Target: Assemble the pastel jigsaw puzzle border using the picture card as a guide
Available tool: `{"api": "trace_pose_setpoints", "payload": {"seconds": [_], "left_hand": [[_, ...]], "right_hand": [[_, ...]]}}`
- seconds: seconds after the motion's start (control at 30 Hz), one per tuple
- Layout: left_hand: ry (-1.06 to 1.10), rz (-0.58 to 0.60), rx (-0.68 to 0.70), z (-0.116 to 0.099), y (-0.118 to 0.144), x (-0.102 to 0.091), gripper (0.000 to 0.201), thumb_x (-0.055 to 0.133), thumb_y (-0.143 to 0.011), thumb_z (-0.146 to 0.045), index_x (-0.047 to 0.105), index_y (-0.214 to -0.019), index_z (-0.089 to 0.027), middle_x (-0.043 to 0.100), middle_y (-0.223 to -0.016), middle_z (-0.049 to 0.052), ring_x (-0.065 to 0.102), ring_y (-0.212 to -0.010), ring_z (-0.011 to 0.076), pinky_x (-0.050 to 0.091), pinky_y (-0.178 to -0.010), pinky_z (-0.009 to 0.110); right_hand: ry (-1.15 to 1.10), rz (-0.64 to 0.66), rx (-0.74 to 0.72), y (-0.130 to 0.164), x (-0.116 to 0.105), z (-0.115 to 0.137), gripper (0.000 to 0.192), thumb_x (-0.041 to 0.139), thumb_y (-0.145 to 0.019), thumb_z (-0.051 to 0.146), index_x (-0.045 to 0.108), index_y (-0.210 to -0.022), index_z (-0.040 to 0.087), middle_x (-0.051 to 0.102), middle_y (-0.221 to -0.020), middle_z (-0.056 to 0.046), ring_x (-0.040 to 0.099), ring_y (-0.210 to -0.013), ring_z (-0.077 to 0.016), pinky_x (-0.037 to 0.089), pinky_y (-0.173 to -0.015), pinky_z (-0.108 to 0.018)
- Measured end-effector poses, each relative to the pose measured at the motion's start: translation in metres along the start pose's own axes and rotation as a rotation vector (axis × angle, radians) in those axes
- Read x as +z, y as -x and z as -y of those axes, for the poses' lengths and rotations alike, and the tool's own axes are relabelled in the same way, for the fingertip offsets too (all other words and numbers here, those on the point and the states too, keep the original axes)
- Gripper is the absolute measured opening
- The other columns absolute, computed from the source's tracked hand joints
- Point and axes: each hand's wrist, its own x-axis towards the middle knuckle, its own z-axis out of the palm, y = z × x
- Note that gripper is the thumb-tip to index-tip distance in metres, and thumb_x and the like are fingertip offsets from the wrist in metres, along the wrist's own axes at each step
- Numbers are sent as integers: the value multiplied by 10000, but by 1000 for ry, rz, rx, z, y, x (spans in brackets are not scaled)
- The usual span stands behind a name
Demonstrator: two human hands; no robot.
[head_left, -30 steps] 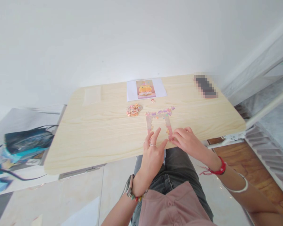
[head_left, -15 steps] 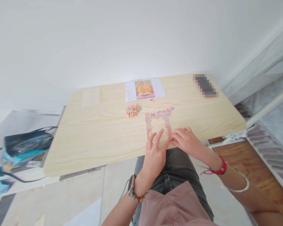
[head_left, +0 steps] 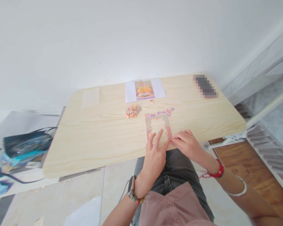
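Note:
A partly joined jigsaw puzzle border [head_left: 169,129], pinkish with an open middle, lies at the table's front edge. My left hand [head_left: 155,157] rests over its lower side with fingers spread, the index fingertip touching the lower right corner. At that same corner my right hand [head_left: 187,144] has its fingers closed in a pinch on a puzzle piece, mostly hidden by the fingertips. Loose purple and pink pieces [head_left: 163,112] lie along the border's top. A heap of puzzle pieces [head_left: 132,111] sits to the upper left.
Behind the pieces lies a printed sheet [head_left: 159,89] with a yellow cartoon figure. A small cluster of pieces [head_left: 152,101] is just below it. A clear plastic sheet [head_left: 91,97] lies at the table's back left, and a blurred dark object [head_left: 205,86] at the back right.
My right hand has shifted very slightly, its fingers now a little flatter at the border's lower right corner. The left hand has stayed in place.

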Motion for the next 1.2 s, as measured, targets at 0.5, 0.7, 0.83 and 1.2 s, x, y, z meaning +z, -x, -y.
{"api": "trace_pose_setpoints", "payload": {"seconds": [0.5,0.7,0.83,1.2], "left_hand": [[-91,-243,-95,68,4,-32,285,473,-823,-102,591,-1061,-202,315,-1348,147,348,-1222,299,392,-938,518],[-99,-288,-108,75,4,-25,266,490,-821,-133,608,-1043,-220,328,-1337,123,375,-1184,290,448,-887,497],[-83,-265,-139,75,10,-23,271,484,-815,-119,611,-1033,-219,324,-1331,115,369,-1171,288,466,-876,488],[-63,-299,-183,83,15,-20,254,470,-818,-110,615,-1007,-199,308,-1324,131,363,-1170,294,440,-899,502]], "right_hand": [[-198,-30,79,-79,-22,-67,176,498,-846,201,668,-802,195,606,-814,-30,564,-749,-137,435,-712,-273],[-134,92,37,-149,19,-86,138,565,-782,111,669,-844,176,593,-845,-33,568,-739,-115,429,-688,-230],[-70,125,66,-174,33,-82,161,582,-795,168,647,-937,203,566,-888,-35,570,-808,-124,417,-706,-227],[177,192,173,-182,38,-66,181,471,-870,239,594,-771,153,571,-882,-79,566,-743,-156,388,-642,-268]]}}
